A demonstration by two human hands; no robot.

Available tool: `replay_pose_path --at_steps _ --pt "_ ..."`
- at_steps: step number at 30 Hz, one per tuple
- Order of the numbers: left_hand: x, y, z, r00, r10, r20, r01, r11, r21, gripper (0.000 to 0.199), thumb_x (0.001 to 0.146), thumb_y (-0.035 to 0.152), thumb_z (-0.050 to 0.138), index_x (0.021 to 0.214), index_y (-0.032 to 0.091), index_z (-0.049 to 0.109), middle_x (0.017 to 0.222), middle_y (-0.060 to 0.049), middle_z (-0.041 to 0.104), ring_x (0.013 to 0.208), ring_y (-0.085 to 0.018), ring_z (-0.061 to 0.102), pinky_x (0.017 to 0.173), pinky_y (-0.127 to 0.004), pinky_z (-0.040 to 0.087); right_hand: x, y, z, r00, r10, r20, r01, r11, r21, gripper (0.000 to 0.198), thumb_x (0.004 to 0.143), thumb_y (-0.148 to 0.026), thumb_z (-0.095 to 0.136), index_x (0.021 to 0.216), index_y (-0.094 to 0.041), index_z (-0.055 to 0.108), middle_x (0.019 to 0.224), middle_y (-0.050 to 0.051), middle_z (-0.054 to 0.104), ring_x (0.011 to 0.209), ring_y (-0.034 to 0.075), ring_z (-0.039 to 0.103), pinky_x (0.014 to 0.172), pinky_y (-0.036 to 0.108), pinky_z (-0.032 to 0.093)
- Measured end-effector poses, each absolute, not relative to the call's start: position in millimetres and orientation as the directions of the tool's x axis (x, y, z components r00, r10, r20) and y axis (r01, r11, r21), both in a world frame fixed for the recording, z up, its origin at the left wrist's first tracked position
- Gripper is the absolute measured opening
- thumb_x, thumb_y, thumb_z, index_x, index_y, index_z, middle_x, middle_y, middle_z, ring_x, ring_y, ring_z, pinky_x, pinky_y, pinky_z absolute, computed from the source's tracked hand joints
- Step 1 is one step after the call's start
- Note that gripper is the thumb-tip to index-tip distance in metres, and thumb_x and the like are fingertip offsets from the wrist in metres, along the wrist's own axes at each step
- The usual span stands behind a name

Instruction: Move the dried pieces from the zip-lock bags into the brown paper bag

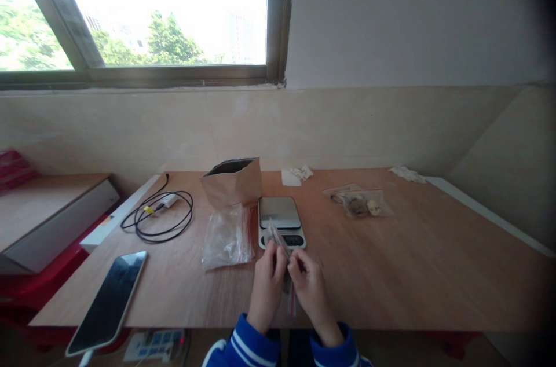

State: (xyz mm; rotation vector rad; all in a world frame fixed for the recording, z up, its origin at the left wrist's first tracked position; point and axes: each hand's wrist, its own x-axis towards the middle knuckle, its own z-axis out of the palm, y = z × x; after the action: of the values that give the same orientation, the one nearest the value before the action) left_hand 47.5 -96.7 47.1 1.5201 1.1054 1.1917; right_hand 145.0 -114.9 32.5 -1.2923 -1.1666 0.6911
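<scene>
At the near edge of the light-brown wooden table (412,274), head view: a small clear plastic bag with a red strip (277,235) is held between both bare hands, in front of the scale; whether it is being opened or closed cannot be told.
Left hand (268,283): thumb and forefinger are pressed together on one side of the bag.
Right hand (310,283): the bag's other side is pinched between thumb and curled fingers.
White kitchen scale with a silver plate (280,212): nothing is seen set down on its plate; its dark display cannot be read.
Packed clear bags with brown and cream contents (359,205): at the right, these overlap flat on the wood and may be judged finished.
Flat pile of clear red-edged bags (223,239): left of the scale, these look unfilled, so more may be left for use.
Open tan paper-like pouch (234,184): it is stood behind the pile; its contents are hidden.
Held bag: this one is judged unfinished, as it has not yet been laid down.
</scene>
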Motion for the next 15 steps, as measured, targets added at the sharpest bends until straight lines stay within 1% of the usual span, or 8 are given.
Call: replay_pose_path --at_steps 2,5,6,8,10,13,15 --pt "45 -95 49 0.138 0.972 0.192 0.126 -0.209 0.970 0.028 0.089 0.042 0.042 0.073 0.019 0.046 0.064 0.003 0.047 0.058 -0.011 0.042 0.057 -0.023 0.035 153 -114 29 0.418 0.872 0.255 0.192 0.189 -0.963 0.037 0.077 -0.055 0.053 0.063 -0.021 0.049 0.053 -0.004 0.046 0.055 0.013 0.043 0.051 0.023 0.035" --pt "34 -91 54 0.057 0.977 0.204 0.158 -0.210 0.965 0.029 0.090 0.040 0.039 0.069 0.020 0.041 0.059 0.005 0.040 0.054 -0.010 0.038 0.055 -0.022 0.032 174 -116 23 0.539 0.812 0.225 0.165 0.160 -0.973 0.042 0.078 -0.060 0.049 0.061 -0.022 0.043 0.051 -0.005 0.041 0.051 0.012 0.039 0.049 0.024 0.033" --pt "29 -89 56 0.058 0.975 0.212 0.174 -0.219 0.960 0.030 0.089 0.040 0.041 0.067 0.020 0.040 0.058 0.006 0.038 0.053 -0.010 0.037 0.055 -0.022 0.031 181 -117 22 0.576 0.793 0.198 0.130 0.150 -0.980 0.043 0.078 -0.061 0.049 0.060 -0.022 0.041 0.051 -0.005 0.041 0.050 0.012 0.038 0.048 0.024 0.033" --pt "22 -87 59 0.124 0.971 0.205 0.180 -0.226 0.957 0.032 0.088 0.042 0.044 0.065 0.020 0.039 0.055 0.006 0.038 0.052 -0.010 0.037 0.054 -0.022 0.030 191 -120 22 0.614 0.779 0.131 0.029 0.144 -0.989 0.044 0.079 -0.061 0.050 0.061 -0.022 0.040 0.051 -0.006 0.040 0.047 0.011 0.037 0.045 0.023 0.031" --pt "21 -87 59 0.164 0.972 0.167 0.135 -0.190 0.973 0.034 0.088 0.045 0.044 0.065 0.020 0.041 0.054 0.006 0.039 0.052 -0.010 0.039 0.054 -0.022 0.031 192 -122 25 0.605 0.790 0.100 -0.055 0.167 -0.984 0.041 0.081 -0.058 0.049 0.063 -0.022 0.039 0.051 -0.006 0.039 0.045 0.010 0.037 0.044 0.022 0.032" --pt "27 -86 51 0.076 0.993 0.088 0.000 -0.088 0.996 0.039 0.086 0.054 0.045 0.068 0.019 0.045 0.056 0.005 0.044 0.054 -0.010 0.043 0.057 -0.023 0.036 181 -125 38 0.603 0.788 0.126 -0.097 0.229 -0.969 0.035 0.084 -0.049 0.048 0.064 -0.023 0.037 0.056 -0.006 0.040 0.049 0.011 0.040 0.049 0.022 0.036" --pt "34 -83 41 0.060 0.998 0.001 -0.116 0.006 0.993 0.049 0.083 0.064 0.040 0.067 0.018 0.047 0.056 0.003 0.047 0.053 -0.011 0.046 0.056 -0.024 0.038 172 -126 48 0.615 0.779 0.122 -0.149 0.267 -0.952 0.028 0.084 -0.044 0.046 0.066 -0.023 0.038 0.060 -0.005 0.043 0.054 0.012 0.044 0.054 0.023 0.041"
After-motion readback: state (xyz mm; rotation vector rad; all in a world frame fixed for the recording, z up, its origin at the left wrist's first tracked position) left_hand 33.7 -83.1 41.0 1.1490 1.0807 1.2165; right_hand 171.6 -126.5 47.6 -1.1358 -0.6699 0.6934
